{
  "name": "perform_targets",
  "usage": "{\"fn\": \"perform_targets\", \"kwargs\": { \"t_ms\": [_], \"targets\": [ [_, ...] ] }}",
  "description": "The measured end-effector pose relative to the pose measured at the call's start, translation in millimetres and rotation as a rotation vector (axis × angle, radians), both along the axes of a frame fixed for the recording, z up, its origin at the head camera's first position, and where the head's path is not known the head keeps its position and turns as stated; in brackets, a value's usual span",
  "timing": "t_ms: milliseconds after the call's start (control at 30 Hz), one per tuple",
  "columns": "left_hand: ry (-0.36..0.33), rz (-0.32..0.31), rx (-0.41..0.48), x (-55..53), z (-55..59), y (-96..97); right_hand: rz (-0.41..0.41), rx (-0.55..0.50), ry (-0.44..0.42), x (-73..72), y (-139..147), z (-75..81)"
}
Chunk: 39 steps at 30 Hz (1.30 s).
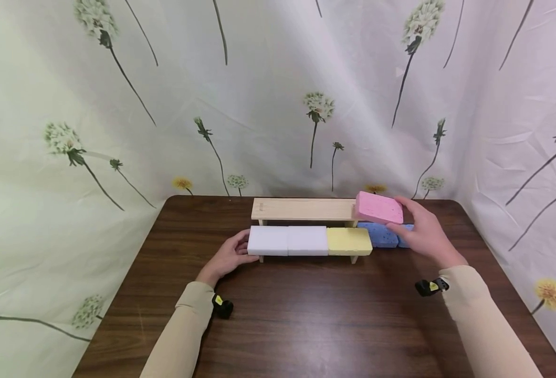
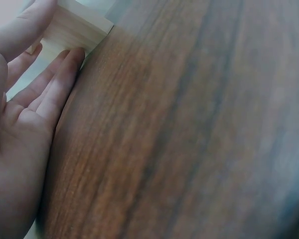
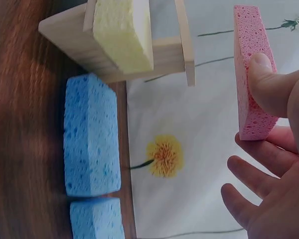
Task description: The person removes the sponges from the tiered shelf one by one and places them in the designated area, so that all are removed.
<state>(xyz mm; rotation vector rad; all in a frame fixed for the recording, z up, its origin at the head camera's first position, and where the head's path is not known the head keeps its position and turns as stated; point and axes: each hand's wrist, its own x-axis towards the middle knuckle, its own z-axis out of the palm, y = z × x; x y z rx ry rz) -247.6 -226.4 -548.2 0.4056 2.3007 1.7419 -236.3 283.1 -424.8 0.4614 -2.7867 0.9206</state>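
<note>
Placement step, apparently: right hand pinches pink sponge; left hand, fingers extended, touches wooden rack; next move likely calls for lowering onto rear tier.

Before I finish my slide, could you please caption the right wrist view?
Right hand holds a pink rectangular sponge, with two blue rectangular sponges on the dark wooden table.
</note>
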Motion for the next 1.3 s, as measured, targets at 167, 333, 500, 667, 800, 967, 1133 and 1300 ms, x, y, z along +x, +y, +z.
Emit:
{"fn": "perform_targets", "kwargs": {
  "t_ms": [167, 333, 500, 667, 800, 967, 1133, 1300],
  "targets": [
    [-0.001, 0.001, 0.010, 0.2, -0.8, 0.5, -0.010, 0.006, 0.008, 7.2, 11, -7.0],
    [0.012, 0.002, 0.006, 0.5, -1.9, 0.5, -0.007, 0.016, 0.036, 12.3, 20, -15.6],
    [0.007, 0.014, -0.007, 0.5, -3.6, 0.0, -0.013, 0.015, 0.031, 16.4, 27, -22.6],
    [0.012, 0.008, -0.003, 0.6, -4.0, -0.7, -0.018, 0.019, 0.005, 22.1, 34, -28.2],
    [0.012, 0.006, 0.009, -0.5, -3.8, -0.3, -0.022, 0.018, 0.010, 26.1, 38, -33.0],
    [0.006, 0.003, 0.011, -0.7, -2.7, -0.1, -0.033, 0.029, 0.012, 29.1, 43, -39.0],
    [0.005, 0.004, 0.001, -0.4, -2.5, -0.5, -0.043, 0.040, -0.026, 34.4, 48, -42.4],
    [0.012, 0.006, -0.013, -0.2, -4.2, -0.5, -0.041, 0.063, -0.037, 39.7, 51, -45.5]
  ]
}}
